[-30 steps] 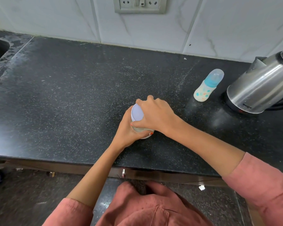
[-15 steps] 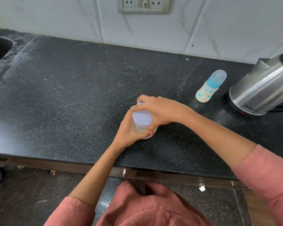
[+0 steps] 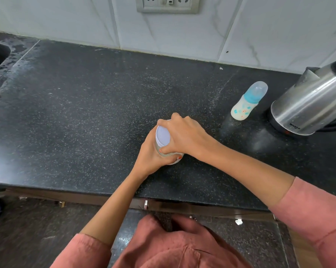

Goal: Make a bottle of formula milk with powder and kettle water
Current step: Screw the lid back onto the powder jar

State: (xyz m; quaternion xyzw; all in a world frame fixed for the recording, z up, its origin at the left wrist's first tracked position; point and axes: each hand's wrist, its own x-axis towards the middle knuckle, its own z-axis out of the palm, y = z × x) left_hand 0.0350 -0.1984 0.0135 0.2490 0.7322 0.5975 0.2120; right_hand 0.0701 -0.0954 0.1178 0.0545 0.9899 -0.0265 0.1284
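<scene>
Black speckled stone counter (image 3: 70, 113), white marble-look wall tiles behind, socket plate (image 3: 167, 4) above. Jar (image 3: 170, 157) stands near front edge: left hand (image 3: 150, 157) wraps its body, right hand (image 3: 184, 136) clasps the pale lid (image 3: 162, 136). Baby bottle (image 3: 247, 102) upright just beside steel kettle (image 3: 310, 105), far right.

Polished steel kettle (image 3: 310, 105); speckled stone counter (image 3: 86, 113); seemingly plastic bottle (image 3: 247, 102).

The dark speckled surface (image 3: 86, 117) carries a lidded jar (image 3: 163, 137) near its front edge, with a baby bottle (image 3: 246, 102) and a steel kettle (image 3: 310, 105) side by side at right.
</scene>
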